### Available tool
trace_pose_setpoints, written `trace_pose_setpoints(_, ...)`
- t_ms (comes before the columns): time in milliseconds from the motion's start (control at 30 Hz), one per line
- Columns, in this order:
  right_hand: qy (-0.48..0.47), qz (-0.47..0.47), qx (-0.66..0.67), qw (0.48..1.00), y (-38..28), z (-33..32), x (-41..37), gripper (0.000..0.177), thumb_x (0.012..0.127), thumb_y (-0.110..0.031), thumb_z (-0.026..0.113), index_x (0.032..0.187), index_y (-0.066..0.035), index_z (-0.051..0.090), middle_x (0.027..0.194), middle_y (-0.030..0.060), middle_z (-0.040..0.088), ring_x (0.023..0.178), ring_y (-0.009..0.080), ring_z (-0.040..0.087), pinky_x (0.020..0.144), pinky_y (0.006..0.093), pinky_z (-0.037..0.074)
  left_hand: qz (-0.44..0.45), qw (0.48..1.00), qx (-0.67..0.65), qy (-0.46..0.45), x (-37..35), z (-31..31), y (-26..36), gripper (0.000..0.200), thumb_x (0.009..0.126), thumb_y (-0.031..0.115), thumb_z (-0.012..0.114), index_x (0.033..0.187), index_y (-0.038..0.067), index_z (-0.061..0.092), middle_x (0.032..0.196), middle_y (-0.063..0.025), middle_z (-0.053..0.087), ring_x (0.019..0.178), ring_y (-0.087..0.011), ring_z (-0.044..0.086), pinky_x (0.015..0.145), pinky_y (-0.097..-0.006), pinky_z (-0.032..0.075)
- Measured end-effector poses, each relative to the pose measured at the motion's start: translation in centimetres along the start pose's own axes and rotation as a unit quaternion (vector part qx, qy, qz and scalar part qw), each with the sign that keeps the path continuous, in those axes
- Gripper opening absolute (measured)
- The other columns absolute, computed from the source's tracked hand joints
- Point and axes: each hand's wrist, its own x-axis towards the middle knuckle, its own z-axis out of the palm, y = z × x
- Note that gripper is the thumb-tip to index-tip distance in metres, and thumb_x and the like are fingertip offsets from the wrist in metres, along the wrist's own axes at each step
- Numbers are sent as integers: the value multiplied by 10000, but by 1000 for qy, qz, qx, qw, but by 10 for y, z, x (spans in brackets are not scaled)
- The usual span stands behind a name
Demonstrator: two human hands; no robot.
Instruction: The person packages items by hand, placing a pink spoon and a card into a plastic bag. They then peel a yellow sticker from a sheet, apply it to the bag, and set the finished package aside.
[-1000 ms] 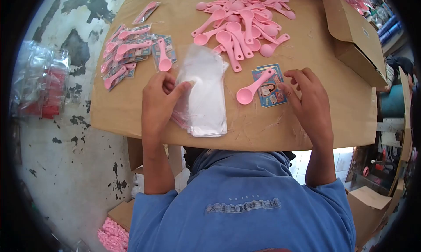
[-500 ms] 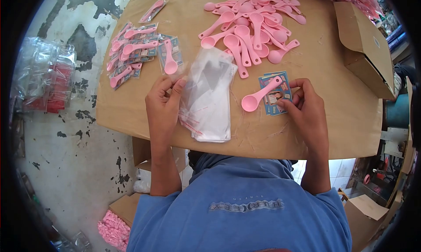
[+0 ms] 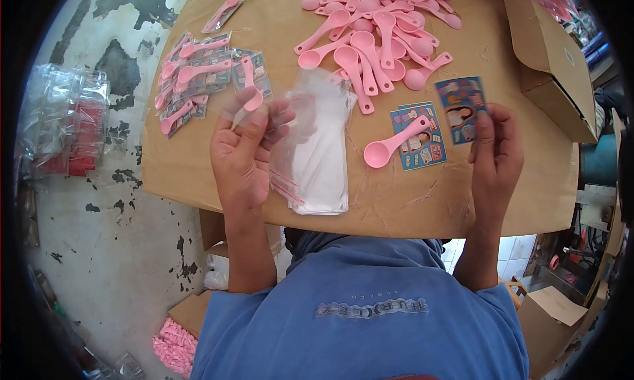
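My right hand (image 3: 496,142) pinches a blue printed card (image 3: 462,109), raised at the right of the table. Beside it, a pink spoon (image 3: 395,142) lies across a few more cards (image 3: 432,156). My left hand (image 3: 247,149) has its fingers closed on a clear plastic bag (image 3: 284,125), blurred by motion, next to the stack of clear bags (image 3: 320,162). Bagged spoons with cards (image 3: 201,69) are heaped beyond my left hand. A loose pile of pink spoons (image 3: 380,43) covers the back middle.
An open cardboard box (image 3: 551,76) stands at the table's right edge. Plastic-wrapped packs (image 3: 69,122) are off the table on the left. Below right is another carton (image 3: 551,314), and pink material (image 3: 175,345) shows at lower left.
My right hand has lifted a card off the small stack and moved right with it. My left hand has shifted slightly, raising a clear bag from the bag stack.
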Motion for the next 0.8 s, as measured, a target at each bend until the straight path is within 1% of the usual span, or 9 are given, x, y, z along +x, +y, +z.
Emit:
trace_pose_setpoints(33, -13, -2, 21, 1000, -3, 2, -2, 158, 1066, -126, 611, 1156, 0, 642, 856, 6, 672, 661, 30, 538, 572, 200, 427, -15, 1000, -16, 2, -2, 4, 0, 231, 1038, 129, 647, 1221, -12, 641, 1111, -167, 746, 989, -249, 747, 855, -314, 609)
trace_pose_setpoints(133, -105, 37, 108, 988, -11, 10, -13, 173, 1051, -119, 634, 1165, 11, 650, 830, 0, 661, 652, 34, 558, 569, 195, 442, -7, 1000, -27, -10, -6, 3, -8, 280, 1005, 102, 693, 1244, -23, 618, 1071, -202, 753, 1026, -298, 755, 861, -335, 612)
trace_pose_setpoints(267, -224, 123, 171, 952, -30, 16, -34, 174, 1036, -129, 662, 1137, 12, 663, 823, 7, 660, 664, 36, 593, 578, 202, 468, -9, 998, -48, -47, -15, 18, -11, 291, 1019, 129, 677, 1273, -2, 620, 1165, -195, 734, 1049, -286, 746, 890, -352, 622)
trace_pose_setpoints(400, -205, 87, 217, 950, -34, 29, -44, 157, 1039, -126, 657, 1101, 18, 658, 823, 11, 661, 660, 47, 602, 579, 208, 483, -22, 992, -100, -76, -30, 40, -10, 307, 1024, 113, 660, 1298, -12, 598, 1215, -222, 714, 1104, -295, 728, 932, -386, 616)
trace_pose_setpoints(500, -201, 71, 241, 947, -40, 29, -47, 162, 1044, -124, 650, 1109, 25, 651, 822, 17, 662, 665, 53, 610, 579, 213, 491, -22, 989, -118, -92, -37, 46, -12, 330, 1033, 106, 642, 1333, -14, 575, 1252, -240, 695, 1162, -313, 703, 975, -409, 601)
trace_pose_setpoints(600, -158, 50, 259, 952, -42, 29, -52, 166, 1047, -124, 643, 1116, 27, 645, 826, 25, 663, 671, 59, 618, 582, 216, 496, -13, 986, -129, -102, -41, 48, -13, 321, 1035, 112, 641, 1327, -10, 586, 1255, -236, 695, 1167, -317, 700, 987, -412, 597)
trace_pose_setpoints(700, -76, 22, 252, 965, -39, 27, -53, 162, 1048, -121, 638, 1113, 27, 642, 832, 32, 665, 669, 63, 619, 579, 219, 498, -5, 985, -141, -101, -43, 47, -13, 305, 1036, 115, 642, 1313, -7, 598, 1259, -234, 693, 1167, -315, 699, 996, -411, 592)
trace_pose_setpoints(733, -74, 25, 250, 965, -34, 26, -52, 158, 1047, -120, 635, 1106, 26, 641, 834, 36, 668, 667, 65, 620, 580, 223, 499, -2, 985, -141, -97, -43, 47, -12, 301, 1036, 116, 643, 1308, -7, 601, 1260, -234, 692, 1168, -315, 699, 996, -411, 591)
trace_pose_setpoints(800, -131, 60, 241, 960, -30, 23, -53, 160, 1045, -121, 637, 1108, 26, 642, 827, 35, 667, 667, 65, 619, 579, 226, 500, 4, 987, -133, -87, -43, 49, -11, 298, 1035, 116, 645, 1302, -9, 603, 1261, -235, 691, 1168, -312, 699, 996, -410, 591)
